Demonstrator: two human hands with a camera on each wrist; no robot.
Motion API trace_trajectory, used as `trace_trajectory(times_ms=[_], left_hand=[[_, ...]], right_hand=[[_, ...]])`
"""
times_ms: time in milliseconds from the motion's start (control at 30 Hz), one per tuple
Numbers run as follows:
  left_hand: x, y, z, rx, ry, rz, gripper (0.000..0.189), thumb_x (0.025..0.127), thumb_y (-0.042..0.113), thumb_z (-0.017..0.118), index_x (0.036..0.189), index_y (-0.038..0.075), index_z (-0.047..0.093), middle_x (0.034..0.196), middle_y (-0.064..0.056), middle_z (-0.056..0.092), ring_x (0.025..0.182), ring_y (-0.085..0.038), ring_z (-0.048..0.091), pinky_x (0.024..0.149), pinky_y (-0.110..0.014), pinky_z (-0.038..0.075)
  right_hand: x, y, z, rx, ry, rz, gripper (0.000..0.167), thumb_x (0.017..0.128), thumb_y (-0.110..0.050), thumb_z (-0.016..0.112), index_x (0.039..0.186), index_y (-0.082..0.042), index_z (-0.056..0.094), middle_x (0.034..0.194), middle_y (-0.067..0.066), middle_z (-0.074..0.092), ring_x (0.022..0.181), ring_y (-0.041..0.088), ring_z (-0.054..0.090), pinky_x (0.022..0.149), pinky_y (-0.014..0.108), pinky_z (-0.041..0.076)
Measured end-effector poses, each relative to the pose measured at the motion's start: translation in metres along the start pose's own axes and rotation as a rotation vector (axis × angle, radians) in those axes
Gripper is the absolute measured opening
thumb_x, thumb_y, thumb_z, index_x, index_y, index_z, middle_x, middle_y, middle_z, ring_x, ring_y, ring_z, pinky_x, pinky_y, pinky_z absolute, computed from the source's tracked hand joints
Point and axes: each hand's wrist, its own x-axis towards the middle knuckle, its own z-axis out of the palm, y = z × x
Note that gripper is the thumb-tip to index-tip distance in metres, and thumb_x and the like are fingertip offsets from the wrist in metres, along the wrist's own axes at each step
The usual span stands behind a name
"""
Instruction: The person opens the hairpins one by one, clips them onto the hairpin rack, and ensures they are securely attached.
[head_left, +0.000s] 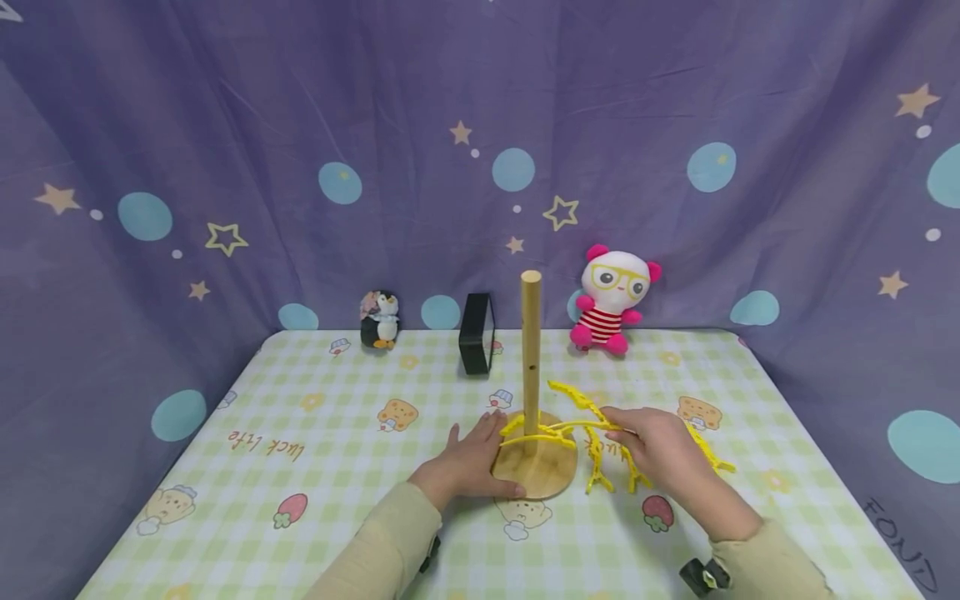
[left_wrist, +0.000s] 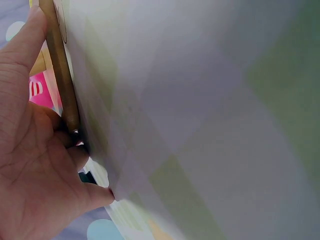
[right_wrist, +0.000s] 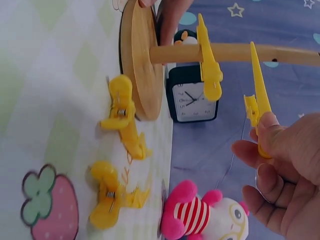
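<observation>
A wooden stand, with a round base (head_left: 536, 479) and an upright pole (head_left: 531, 333), stands mid-table. My left hand (head_left: 465, 462) holds the base from its left side, the thumb at the front edge and the fingers towards the back. My right hand (right_wrist: 295, 160) pinches a yellow plastic clip (right_wrist: 257, 87) whose thin tapered end points at the pole. Another yellow clip (right_wrist: 210, 65) lies across the pole low down; whether it is fastened cannot be told. Two more yellow spring clips (right_wrist: 120, 112) lie on the tablecloth right of the base. One yellow piece (head_left: 711, 450) shows beyond my right hand.
Behind the stand are a black-framed clock (right_wrist: 194, 95), a penguin toy (head_left: 382, 321) on the left and a pink-and-white panda doll (head_left: 611, 300) on the right. A checked cloth (head_left: 337, 467) covers the table. A purple curtain (head_left: 420, 75) hangs behind.
</observation>
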Motion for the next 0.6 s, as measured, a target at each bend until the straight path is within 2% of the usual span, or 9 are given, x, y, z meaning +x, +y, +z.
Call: trace_trajectory(times_ms=[233, 600], left_hand=[[0.001, -0.001, 0.001, 0.006, 0.009, 0.007, 0.114, 0.074, 0.075, 0.064, 0.157, 0.012, 0.019, 0.164, -0.002, 0.011, 0.149, -0.020, 0.006, 0.115, -0.060, 0.006], [-0.003, 0.001, -0.002, -0.006, 0.009, 0.013, 0.114, 0.074, 0.073, 0.066, 0.157, 0.011, 0.017, 0.163, -0.004, 0.011, 0.149, -0.021, 0.007, 0.114, -0.061, 0.005]], right_hand=[[0.010, -0.009, 0.007, 0.006, -0.018, -0.040, 0.032, 0.084, -0.009, 0.075, 0.115, -0.007, 0.073, 0.108, 0.006, 0.073, 0.095, 0.023, 0.071, 0.079, 0.039, 0.056], [0.025, -0.022, 0.017, -0.015, -0.056, -0.071, 0.032, 0.082, -0.009, 0.077, 0.114, -0.008, 0.073, 0.103, 0.005, 0.074, 0.090, 0.022, 0.071, 0.076, 0.038, 0.057]])
